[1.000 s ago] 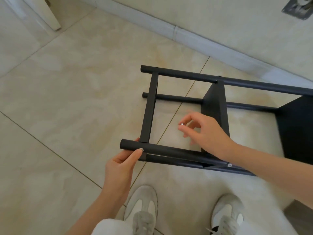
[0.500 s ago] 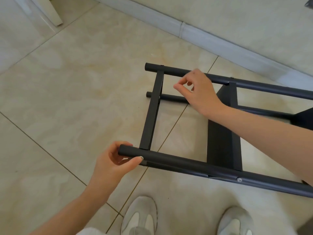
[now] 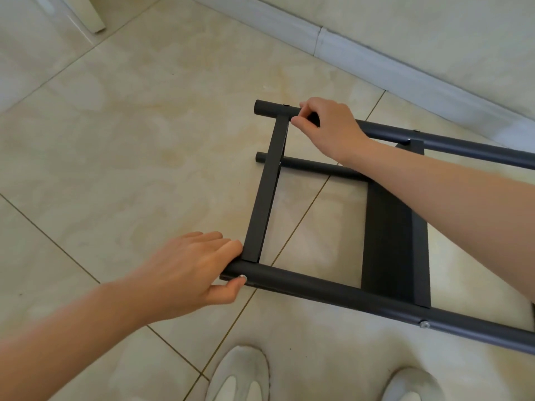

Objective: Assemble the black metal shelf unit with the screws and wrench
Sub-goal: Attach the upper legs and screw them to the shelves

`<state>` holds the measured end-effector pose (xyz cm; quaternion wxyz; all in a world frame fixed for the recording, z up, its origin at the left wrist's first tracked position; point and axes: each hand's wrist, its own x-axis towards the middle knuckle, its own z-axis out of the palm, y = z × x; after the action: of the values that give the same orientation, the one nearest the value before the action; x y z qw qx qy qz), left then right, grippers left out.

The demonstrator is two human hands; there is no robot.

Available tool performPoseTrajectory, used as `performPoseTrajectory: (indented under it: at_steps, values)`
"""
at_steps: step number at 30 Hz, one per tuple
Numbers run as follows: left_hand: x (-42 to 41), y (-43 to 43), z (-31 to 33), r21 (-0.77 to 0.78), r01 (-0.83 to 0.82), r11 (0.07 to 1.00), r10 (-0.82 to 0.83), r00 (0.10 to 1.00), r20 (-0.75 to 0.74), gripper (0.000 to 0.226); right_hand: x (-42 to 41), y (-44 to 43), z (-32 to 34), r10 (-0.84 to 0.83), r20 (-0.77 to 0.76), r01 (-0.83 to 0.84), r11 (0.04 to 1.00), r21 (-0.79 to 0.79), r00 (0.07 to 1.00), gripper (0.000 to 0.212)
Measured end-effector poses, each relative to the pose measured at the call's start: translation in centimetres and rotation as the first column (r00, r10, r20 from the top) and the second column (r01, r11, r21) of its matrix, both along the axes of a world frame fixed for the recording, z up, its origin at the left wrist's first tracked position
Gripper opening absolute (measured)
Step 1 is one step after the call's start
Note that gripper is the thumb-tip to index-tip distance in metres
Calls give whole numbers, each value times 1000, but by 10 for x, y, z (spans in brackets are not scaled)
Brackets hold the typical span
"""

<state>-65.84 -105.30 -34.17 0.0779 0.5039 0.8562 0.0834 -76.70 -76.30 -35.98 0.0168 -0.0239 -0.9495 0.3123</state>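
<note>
On floor (image 3: 115,140): shelf unit (image 3: 265,195) partly built.
Grip: your left hand (image 3: 185,273) holds near tube (image 3: 318,287); right hand (image 3: 330,125) pinches far tube (image 3: 267,107).
Remaining: likely tightening.

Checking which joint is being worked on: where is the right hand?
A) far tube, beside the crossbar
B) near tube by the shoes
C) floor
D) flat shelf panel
A: the right hand grips the far tube right beside the crossbar; the left hand holds the near tube.
</note>
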Motion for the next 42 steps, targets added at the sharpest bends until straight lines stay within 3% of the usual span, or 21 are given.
performPoseTrajectory:
  at_steps: [2,6,10,17,23,31,42]
  values:
    - [-3,1,2,-8,-5,1000,5,1000,15,32,-6,-3,2,-1,38,0,1000,24,999,26]
    - [-8,-1,3,-109,-67,992,91,967,239,47,-19,-9,9,12,106,-13,1000,7,994,28]
    - [-12,-5,-4,-73,-96,993,114,941,319,52,-28,-9,13,21,118,-6,992,-128,993,34]
    - [-8,4,-7,29,-69,997,61,970,236,35,-31,-8,18,8,148,22,980,-198,989,32]
    - [6,-1,-23,22,-251,968,222,891,396,41,-27,-15,13,16,144,12,981,-193,989,34]
    - [11,-3,-37,170,-234,957,183,945,271,45,-23,-16,9,14,125,9,984,-178,992,35]
    - [15,1,-48,235,-193,952,149,970,193,46,-19,-21,5,-7,80,16,993,-119,997,30]
